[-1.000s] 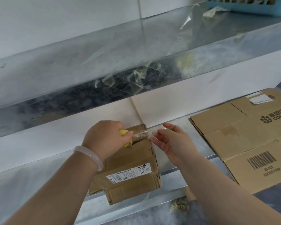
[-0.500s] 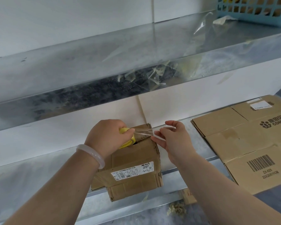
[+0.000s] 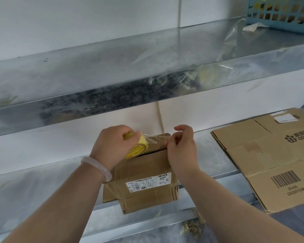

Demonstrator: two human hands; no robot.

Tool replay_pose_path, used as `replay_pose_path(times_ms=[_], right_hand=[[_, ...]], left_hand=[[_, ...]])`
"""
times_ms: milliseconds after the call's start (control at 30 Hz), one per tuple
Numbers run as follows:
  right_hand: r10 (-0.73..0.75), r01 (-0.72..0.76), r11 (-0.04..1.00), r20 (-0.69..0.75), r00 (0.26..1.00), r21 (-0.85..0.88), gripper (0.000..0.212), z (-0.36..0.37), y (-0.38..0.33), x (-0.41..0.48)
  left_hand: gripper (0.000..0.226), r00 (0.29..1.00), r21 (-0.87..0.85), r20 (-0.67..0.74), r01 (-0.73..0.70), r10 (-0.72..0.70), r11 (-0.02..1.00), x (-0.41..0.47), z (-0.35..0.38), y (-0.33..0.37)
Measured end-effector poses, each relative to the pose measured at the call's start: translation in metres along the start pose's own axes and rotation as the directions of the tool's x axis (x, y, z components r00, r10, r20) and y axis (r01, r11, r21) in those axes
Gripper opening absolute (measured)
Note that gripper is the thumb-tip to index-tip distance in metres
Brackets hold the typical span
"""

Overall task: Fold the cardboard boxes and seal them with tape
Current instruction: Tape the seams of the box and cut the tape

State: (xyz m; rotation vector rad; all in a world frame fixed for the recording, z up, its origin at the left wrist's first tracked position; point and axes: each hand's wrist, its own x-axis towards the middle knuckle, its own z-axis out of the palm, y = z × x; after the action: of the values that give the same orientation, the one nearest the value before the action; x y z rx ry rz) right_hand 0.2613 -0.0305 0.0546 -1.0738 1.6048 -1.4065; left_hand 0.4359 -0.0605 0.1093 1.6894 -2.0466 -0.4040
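Clear tape (image 3: 156, 139) stretches between both hands above box (image 3: 144, 176)

A small brown box (image 3: 144, 172) with a white label (image 3: 147, 183) stands at the front edge of the shelf (image 3: 42, 190), top flaps not quite shut. A yellow tape roll (image 3: 137, 148) tilts at its top left, its clear strip (image 3: 156, 140) stretched rightward over the flaps. A flattened box (image 3: 270, 155) lies well right.

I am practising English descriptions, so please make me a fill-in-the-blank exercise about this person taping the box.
The left hand grips a ___ tape roll.
The right hand pinches the clear tape strip above the small cardboard box, whose shipping label is ___.
A pale bracelet circles the ___ wrist.
The ___ basket stands on the upper shelf.
Missing words: yellow, white, left, blue.
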Motion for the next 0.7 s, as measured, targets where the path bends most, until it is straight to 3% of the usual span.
replay_pose_path(times_ms=[133,233,700], right_hand=[[-0.110,0.110,0.991,0.007,0.994,-0.082,0.026,0.006,0.004,-0.003],[-0.132,0.130,0.986,-0.008,0.991,-0.107,0.026,0.009,0.009,-0.005],[-0.234,0.191,0.929,-0.102,0.967,-0.316,0.021,0.023,0.019,-0.005]], left_hand=[[0.026,0.992,-0.094,-0.116,-0.062,0.051,0.994,-0.003,0.001,-0.007],[0.026,0.971,-0.008,-0.158,-0.183,0.180,0.983,0.001,0.006,-0.011],[0.025,0.982,-0.093,-0.010,-0.187,0.187,0.978,0.007,0.011,-0.039]])
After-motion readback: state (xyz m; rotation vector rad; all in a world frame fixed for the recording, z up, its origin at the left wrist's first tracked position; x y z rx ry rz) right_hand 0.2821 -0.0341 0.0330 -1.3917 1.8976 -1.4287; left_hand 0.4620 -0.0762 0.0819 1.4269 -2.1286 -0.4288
